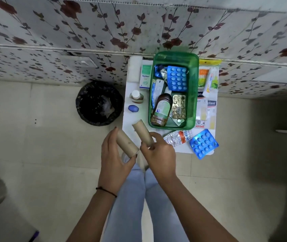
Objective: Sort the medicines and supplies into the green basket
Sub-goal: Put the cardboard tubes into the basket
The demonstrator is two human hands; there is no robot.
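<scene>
Closest in, pale blue trouser legs (135, 203) stand on a cream tiled floor (43, 154), and both forearms reach forward, a dark thread band (106, 190) around the left wrist. The left hand (114, 154) is wrapped around a brown cardboard tube (127, 143), fingers curled under its near end. The right hand (158, 151) pinches a second cardboard tube (142, 132) by its near end, the far end angled up over the table's near left corner. The two tubes sit side by side, close together; whether they touch I cannot tell.

Next comes the small white table (132, 91). On its near edge lie a silver blister strip (177, 137) and a blue blister pack (204, 143), the pack overhanging the corner. On the left side are a blue oval pebble-shaped thing (133, 108), a small amber bottle with a white cap (136, 96) and, further back, a white-green Optibex box (145, 75).

The green basket (192, 95) stands in the middle of the table, already holding a brown syrup bottle (162, 109), a gold blister strip (179, 106) and another blue blister pack (177, 78). To its right are plaster packets (207, 109) and a tube in a yellow-topped pack (209, 75).

Left of the table, on the floor, sits a black-lined bin (99, 103). Behind everything runs floral wall covering (86, 28).
</scene>
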